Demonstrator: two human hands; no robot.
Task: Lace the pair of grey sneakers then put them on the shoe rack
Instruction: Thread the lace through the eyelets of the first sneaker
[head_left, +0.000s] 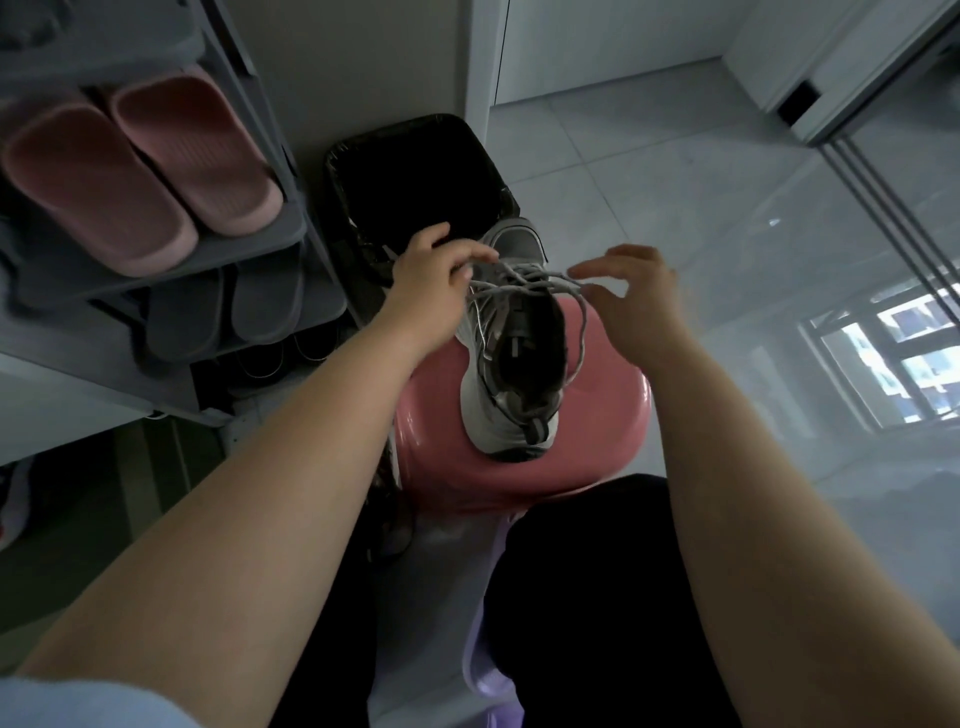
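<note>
Left grip (431, 280), right grip (634, 291) each pinch lace (524, 283) at sneaker (511, 410) on stool (597, 431).

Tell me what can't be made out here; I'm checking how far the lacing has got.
Head view:
- Some eyelets of the sneaker: covered by the left hand, which pinches the laces.
- Right hand: its grip on the lace end, blurred.
- Bottom shelf of the shoe rack: too dark.
- Second sneaker: not seen.

Left hand (431, 275), right hand (634, 291) on laces (524, 279)
</note>
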